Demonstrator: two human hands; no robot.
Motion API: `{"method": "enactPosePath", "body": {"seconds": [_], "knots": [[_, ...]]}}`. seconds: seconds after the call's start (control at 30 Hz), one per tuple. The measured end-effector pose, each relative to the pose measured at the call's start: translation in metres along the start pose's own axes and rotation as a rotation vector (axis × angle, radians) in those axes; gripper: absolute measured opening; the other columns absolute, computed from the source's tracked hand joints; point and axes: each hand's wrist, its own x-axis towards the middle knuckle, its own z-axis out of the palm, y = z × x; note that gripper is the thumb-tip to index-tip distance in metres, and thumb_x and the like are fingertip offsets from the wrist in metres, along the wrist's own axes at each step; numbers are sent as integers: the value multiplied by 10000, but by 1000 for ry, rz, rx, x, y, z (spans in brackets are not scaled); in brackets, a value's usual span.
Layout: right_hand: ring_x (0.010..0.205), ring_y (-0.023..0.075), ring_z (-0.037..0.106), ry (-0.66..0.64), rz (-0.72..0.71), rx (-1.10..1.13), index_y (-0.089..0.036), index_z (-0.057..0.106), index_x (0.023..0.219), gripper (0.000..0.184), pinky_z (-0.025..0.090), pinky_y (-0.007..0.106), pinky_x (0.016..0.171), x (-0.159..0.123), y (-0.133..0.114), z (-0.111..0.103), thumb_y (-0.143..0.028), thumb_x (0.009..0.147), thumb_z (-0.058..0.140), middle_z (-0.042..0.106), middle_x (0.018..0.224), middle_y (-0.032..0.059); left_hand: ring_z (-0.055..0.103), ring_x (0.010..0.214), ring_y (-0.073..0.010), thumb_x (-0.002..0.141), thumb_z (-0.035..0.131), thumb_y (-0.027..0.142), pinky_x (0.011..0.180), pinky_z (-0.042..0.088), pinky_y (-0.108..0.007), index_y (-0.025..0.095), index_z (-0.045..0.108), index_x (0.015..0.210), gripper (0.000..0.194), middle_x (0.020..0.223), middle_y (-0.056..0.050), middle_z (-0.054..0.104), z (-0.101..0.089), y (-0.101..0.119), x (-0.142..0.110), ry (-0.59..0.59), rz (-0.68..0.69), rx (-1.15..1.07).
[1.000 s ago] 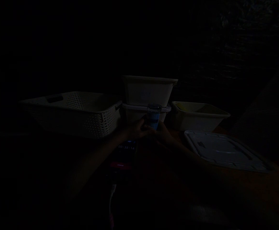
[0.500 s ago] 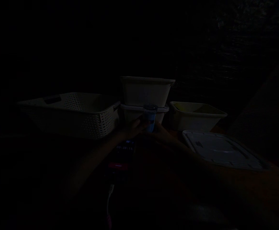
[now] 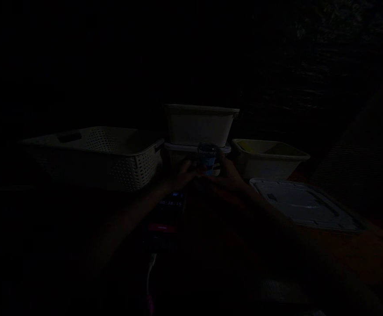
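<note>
The scene is very dark. A small jar [image 3: 207, 160] with a dark lid and a blue label stands upright between my two hands, in front of the stacked white tubs. My left hand [image 3: 181, 173] wraps its left side with fingers curled on it. My right hand [image 3: 228, 174] curls round its right side. Just below my hands a phone [image 3: 169, 216] lies on the table, its screen lit with a timer and a red button.
A white woven basket [image 3: 95, 156] sits at the left. Two stacked white tubs [image 3: 199, 125] stand behind the jar, an open tub [image 3: 270, 158] to their right. A flat white lid [image 3: 305, 204] lies at the right. A cable [image 3: 149, 276] runs from the phone.
The jar has shifted slightly and my right hand has risen higher on its side. The view has drifted a little. The phone timer went from 00:38:14 to 00:38:15.
</note>
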Motion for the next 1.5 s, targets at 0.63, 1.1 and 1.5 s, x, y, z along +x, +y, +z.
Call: {"method": "enactPosePath", "body": {"seconds": [0.63,1.1,1.5], "knots": [[743,157,602,19,-177,-341,-173,531,1006,282,464,262,628,1,-5,2,-403,922,390,629,904,77,533,1131,-272,764,602,440,966,406,-402,159,567,1120,455,1168,-83,617,4,-5,2,120,-9,-148],[741,172,630,20,-114,-246,-182,466,1112,338,478,260,591,-3,-1,12,-444,903,422,645,930,83,545,1121,-261,776,605,428,946,432,-412,168,539,1148,459,1190,-107,596,6,-17,5,101,25,-155],[778,178,625,26,-108,-252,-169,473,1111,348,479,272,630,-4,-5,13,-443,909,401,640,978,98,551,1113,-257,775,604,414,952,429,-406,167,536,1141,446,1171,-103,602,6,-12,4,95,25,-140]]}}
